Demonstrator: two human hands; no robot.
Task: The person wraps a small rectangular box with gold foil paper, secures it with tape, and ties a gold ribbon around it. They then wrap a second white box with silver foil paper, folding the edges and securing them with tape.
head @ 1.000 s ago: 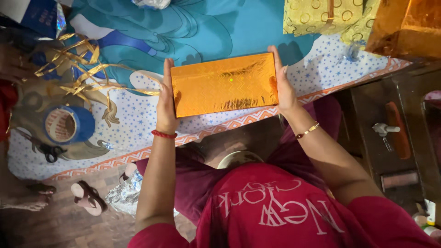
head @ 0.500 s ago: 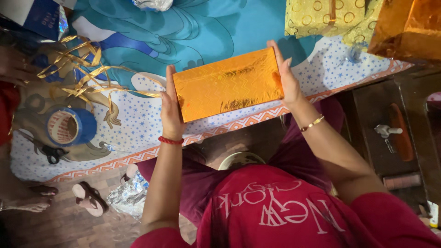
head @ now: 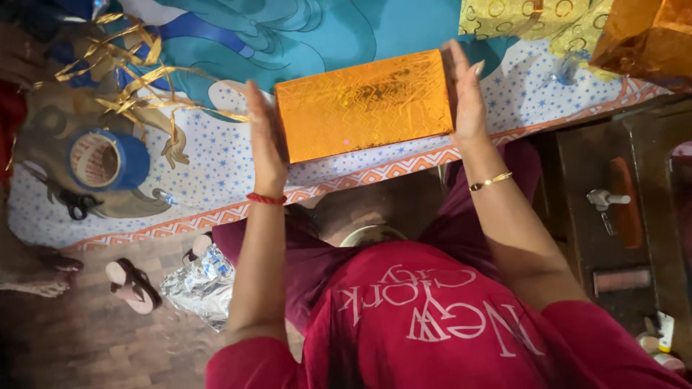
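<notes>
The person holds an orange foil-wrapped box (head: 364,104) between flat palms: the left hand (head: 265,140) presses against one short end, the right hand (head: 467,94) against the other, fingers straight rather than curled, so the box is clamped between both hands, not gripped by either alone. Its long axis runs from hand to hand, tilted a little so the right end sits farther from the body. Neither hand is nearer; each touches its own end. The box sits low over the bed sheet (head: 360,29), a blue cartoon print with white starred patches and an orange zigzag border, though I cannot tell whether it rests on the sheet or hovers just above. Beyond the right hand lie a gold parcel with ring patterns (head: 530,21) and, at the corner, another orange foil parcel (head: 645,36). Off to the left of the left hand sit a roll of tape in blue (head: 108,160), loose gold ribbon curls (head: 122,68) and black scissors (head: 76,205). Down on the floor beside the person's leg lies crumpled silver foil (head: 202,284) and a sandal (head: 133,284)
</notes>
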